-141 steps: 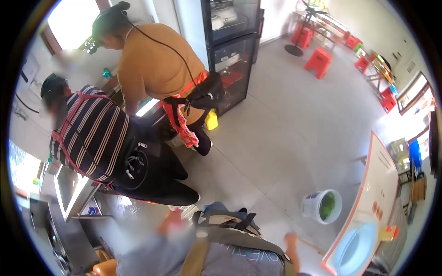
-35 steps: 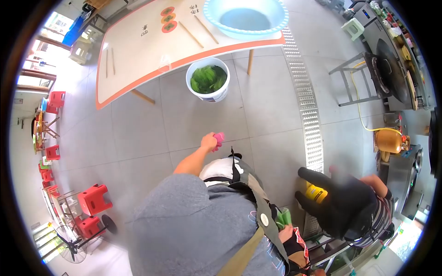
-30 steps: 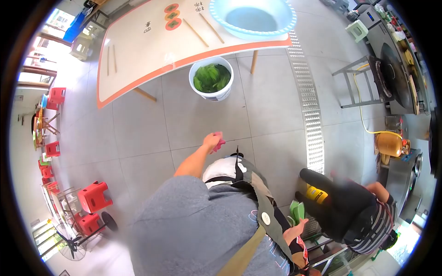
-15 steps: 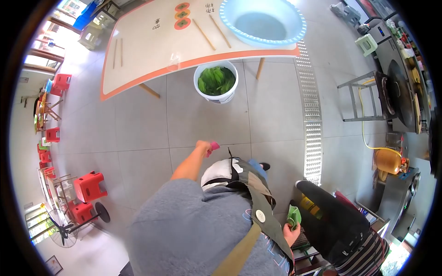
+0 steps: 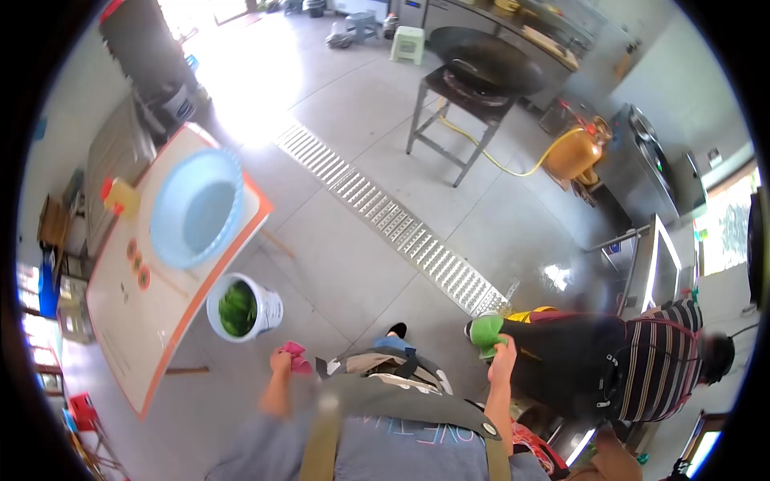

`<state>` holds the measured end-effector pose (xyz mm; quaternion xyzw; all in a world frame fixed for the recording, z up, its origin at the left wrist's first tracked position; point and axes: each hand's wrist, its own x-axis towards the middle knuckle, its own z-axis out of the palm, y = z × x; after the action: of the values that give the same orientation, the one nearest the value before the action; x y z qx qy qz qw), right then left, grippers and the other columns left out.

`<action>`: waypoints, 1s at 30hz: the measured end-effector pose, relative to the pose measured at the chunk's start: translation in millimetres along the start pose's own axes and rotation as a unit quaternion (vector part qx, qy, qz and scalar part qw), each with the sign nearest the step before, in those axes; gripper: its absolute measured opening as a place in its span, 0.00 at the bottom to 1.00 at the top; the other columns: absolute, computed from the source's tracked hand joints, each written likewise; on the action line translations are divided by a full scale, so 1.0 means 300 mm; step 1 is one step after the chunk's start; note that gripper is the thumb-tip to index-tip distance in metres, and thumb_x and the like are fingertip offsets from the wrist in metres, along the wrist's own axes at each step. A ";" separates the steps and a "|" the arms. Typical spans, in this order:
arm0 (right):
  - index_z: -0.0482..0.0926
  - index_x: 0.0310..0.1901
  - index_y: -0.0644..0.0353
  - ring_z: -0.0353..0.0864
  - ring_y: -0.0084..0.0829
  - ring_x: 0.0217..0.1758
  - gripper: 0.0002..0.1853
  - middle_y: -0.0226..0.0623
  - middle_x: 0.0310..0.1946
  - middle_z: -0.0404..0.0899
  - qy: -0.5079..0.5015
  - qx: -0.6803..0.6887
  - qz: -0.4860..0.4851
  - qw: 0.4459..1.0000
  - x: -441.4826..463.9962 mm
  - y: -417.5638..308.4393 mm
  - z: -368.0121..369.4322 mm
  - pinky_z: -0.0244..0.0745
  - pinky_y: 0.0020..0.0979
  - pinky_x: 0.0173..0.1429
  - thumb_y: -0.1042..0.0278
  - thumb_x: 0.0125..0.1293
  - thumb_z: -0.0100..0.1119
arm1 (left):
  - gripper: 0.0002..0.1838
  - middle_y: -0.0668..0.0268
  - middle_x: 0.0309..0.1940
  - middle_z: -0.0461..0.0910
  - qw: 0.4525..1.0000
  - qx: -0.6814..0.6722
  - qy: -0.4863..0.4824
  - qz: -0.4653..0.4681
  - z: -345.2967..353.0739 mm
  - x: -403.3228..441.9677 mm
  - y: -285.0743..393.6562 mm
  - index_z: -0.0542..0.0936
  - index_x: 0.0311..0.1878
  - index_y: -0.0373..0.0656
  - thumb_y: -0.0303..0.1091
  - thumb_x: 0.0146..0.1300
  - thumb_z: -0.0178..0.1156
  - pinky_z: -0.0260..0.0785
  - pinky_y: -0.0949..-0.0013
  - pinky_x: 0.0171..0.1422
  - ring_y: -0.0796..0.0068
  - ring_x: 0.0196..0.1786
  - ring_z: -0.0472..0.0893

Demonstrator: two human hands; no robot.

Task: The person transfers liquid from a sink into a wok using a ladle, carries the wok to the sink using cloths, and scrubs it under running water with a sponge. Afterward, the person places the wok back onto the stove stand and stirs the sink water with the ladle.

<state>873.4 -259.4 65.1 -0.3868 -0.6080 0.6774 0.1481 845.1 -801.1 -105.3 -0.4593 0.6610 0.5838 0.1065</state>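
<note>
My left hand, held low at the left of my apron, is closed around a pink cloth. A green cloth is gripped in my right hand, out in front of my right side; its folded end sticks out beyond the fingers. Past my left hand, a white bucket with green leaves in it stands on the floor. Another person in dark trousers and a striped top bends over close to my right hand.
On the left, a table bears a light-blue basin and a yellow bottle. A metal drain grate crosses the tiled floor. Further off stand a large wok on a metal stand and an orange gas cylinder.
My view has swung to the right, so the table now lies at the left and the wok ahead. Both cloths stay in my hands; the right hand has come forward beside the other person.
</note>
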 end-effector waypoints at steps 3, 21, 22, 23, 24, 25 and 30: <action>0.68 0.43 0.63 0.69 0.29 0.40 0.19 0.36 0.36 0.70 -0.001 0.129 0.028 0.991 0.219 -0.132 0.066 0.66 0.26 0.46 0.83 0.46 0.38 | 0.19 0.60 0.34 0.75 0.994 -0.008 0.055 0.093 0.176 0.075 0.173 0.72 0.43 0.36 0.16 0.43 0.49 0.72 0.67 0.37 0.68 0.34 0.76; 0.71 0.44 0.58 0.73 0.32 0.43 0.14 0.34 0.42 0.75 0.069 0.535 0.100 0.836 1.106 -0.510 0.196 0.68 0.35 0.43 0.62 0.57 0.49 | 0.20 0.56 0.39 0.73 0.977 -0.141 -0.126 0.103 1.316 0.384 1.264 0.66 0.45 0.36 0.14 0.45 0.47 0.74 0.61 0.39 0.62 0.38 0.76; 0.71 0.44 0.58 0.73 0.33 0.44 0.14 0.34 0.42 0.74 0.087 0.552 0.086 0.825 1.119 -0.507 0.176 0.68 0.35 0.45 0.63 0.58 0.48 | 0.19 0.56 0.38 0.73 0.976 -0.125 -0.140 0.111 1.395 0.429 1.327 0.67 0.44 0.36 0.15 0.45 0.47 0.74 0.61 0.38 0.62 0.38 0.76; 0.71 0.44 0.59 0.73 0.34 0.45 0.14 0.35 0.43 0.74 0.105 0.569 0.073 0.812 1.120 -0.500 0.148 0.67 0.36 0.47 0.63 0.58 0.48 | 0.18 0.56 0.38 0.73 0.975 -0.108 -0.153 0.119 1.471 0.473 1.392 0.68 0.44 0.36 0.15 0.45 0.47 0.75 0.61 0.37 0.61 0.38 0.77; 0.70 0.45 0.60 0.72 0.36 0.47 0.14 0.36 0.44 0.73 0.099 0.585 0.056 0.803 1.133 -0.491 0.112 0.66 0.38 0.51 0.65 0.58 0.47 | 0.17 0.56 0.37 0.73 0.971 -0.100 -0.173 0.131 1.554 0.520 1.469 0.69 0.43 0.36 0.17 0.46 0.48 0.75 0.61 0.36 0.62 0.37 0.77; 0.70 0.45 0.60 0.72 0.36 0.47 0.14 0.37 0.45 0.73 0.119 0.592 0.048 0.796 1.155 -0.490 0.073 0.65 0.38 0.52 0.65 0.58 0.46 | 0.16 0.56 0.37 0.73 0.966 -0.096 -0.191 0.143 1.646 0.564 1.547 0.70 0.42 0.36 0.18 0.46 0.50 0.75 0.61 0.35 0.62 0.36 0.77; 0.70 0.46 0.62 0.70 0.38 0.49 0.16 0.39 0.46 0.72 0.207 0.599 0.048 0.772 1.321 -0.449 -0.153 0.65 0.39 0.53 0.65 0.59 0.45 | 0.11 0.60 0.33 0.74 0.936 -0.077 -0.311 0.145 2.084 0.368 1.852 0.72 0.40 0.36 0.25 0.52 0.48 0.75 0.61 0.33 0.68 0.32 0.76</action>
<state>609.1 68.3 56.9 -0.3795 -0.0149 0.8140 0.4395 130.2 -368.1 9.5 -0.1602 0.6071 0.7560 0.1852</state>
